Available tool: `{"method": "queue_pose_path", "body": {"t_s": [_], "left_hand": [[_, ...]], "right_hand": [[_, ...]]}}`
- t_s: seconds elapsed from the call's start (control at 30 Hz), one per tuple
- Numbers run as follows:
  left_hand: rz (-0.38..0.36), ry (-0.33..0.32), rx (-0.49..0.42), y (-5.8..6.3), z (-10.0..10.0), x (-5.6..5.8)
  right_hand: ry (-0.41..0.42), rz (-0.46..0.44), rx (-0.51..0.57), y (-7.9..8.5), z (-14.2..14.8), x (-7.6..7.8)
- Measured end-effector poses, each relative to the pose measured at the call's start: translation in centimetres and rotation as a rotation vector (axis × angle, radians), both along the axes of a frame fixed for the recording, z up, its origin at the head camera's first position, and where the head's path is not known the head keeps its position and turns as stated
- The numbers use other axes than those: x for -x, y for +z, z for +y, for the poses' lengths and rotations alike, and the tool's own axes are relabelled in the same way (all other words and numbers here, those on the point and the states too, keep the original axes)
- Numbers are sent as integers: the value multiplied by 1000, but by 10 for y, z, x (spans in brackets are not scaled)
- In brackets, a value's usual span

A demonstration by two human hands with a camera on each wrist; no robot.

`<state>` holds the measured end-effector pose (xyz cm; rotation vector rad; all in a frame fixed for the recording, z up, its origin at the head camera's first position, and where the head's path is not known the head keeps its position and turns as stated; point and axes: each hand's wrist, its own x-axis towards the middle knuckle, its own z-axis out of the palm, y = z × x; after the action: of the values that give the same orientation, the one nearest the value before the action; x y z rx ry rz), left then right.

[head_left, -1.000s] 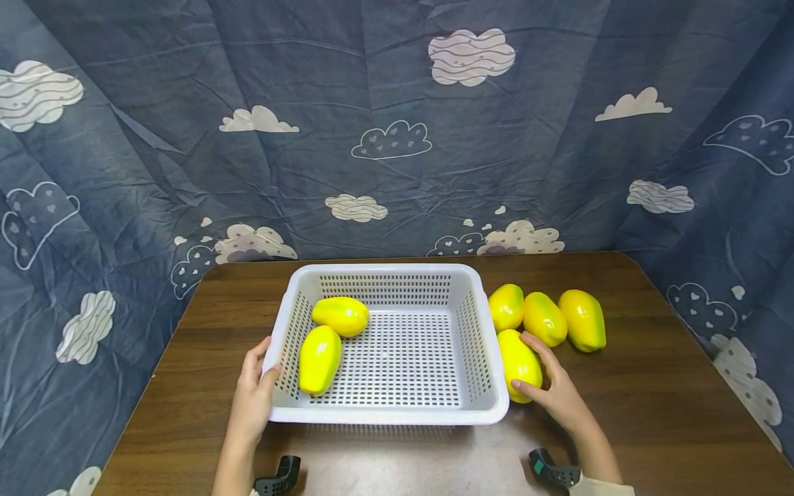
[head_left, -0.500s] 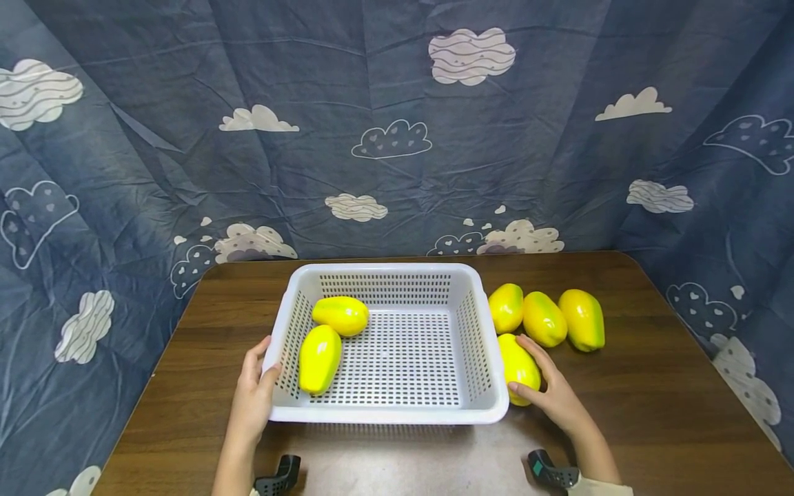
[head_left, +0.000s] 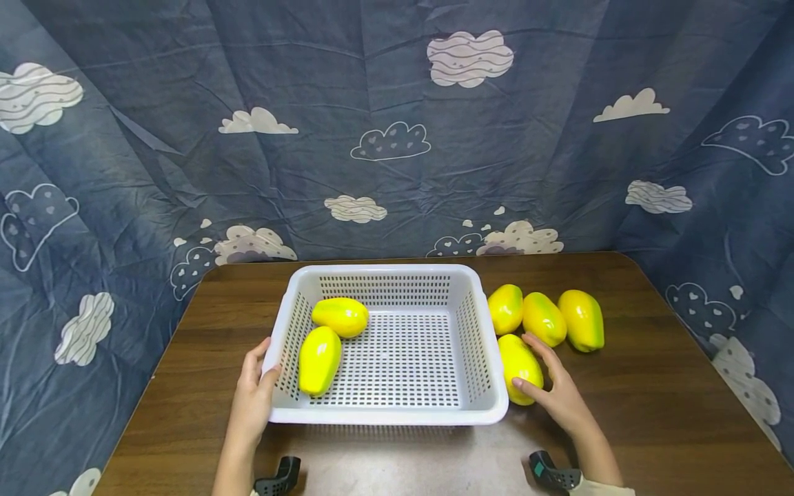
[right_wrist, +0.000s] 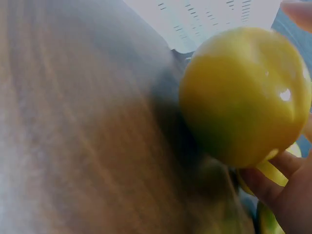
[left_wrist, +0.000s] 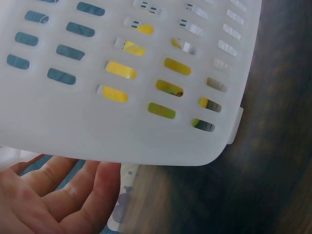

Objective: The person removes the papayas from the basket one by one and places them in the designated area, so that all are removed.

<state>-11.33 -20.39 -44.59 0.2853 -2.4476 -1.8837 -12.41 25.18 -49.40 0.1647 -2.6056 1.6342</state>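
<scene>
A white perforated plastic basket [head_left: 397, 416] stands on the table with two yellow papayas inside at its left, one papaya [head_left: 340, 317] behind the other papaya [head_left: 319, 360]. My left hand [head_left: 253, 393] grips the basket's left rim, thumb over the edge; in the left wrist view its fingers [left_wrist: 106, 183] show below the basket wall. Just outside the basket's right wall, my right hand [head_left: 561, 396] holds a yellow-green papaya [head_left: 517, 368] between thumb and fingers. That papaya [right_wrist: 243, 97] fills much of the right wrist view. Whether it touches the table cannot be told.
Three more papayas lie behind my right hand: one papaya [head_left: 505, 308] close by the basket, a middle papaya [head_left: 544, 319] and an outer papaya [head_left: 581, 320]. The brown wooden table [head_left: 657, 386] ends at a dark blue cloud-print curtain [head_left: 397, 193].
The papaya in my right hand has shifted slightly toward me, away from the papaya behind it. My left hand and the basket have stayed in place.
</scene>
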Motion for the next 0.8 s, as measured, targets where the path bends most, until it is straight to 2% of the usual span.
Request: {"method": "queue_pose_path", "body": {"t_s": [0.43,0.8], "left_hand": [[1,8,5,0,0,-1],[-5,10,15,0,0,-1]], "right_hand": [[-27,89,13,20,-3,1],[23,236,-39,47,-7,9]]}}
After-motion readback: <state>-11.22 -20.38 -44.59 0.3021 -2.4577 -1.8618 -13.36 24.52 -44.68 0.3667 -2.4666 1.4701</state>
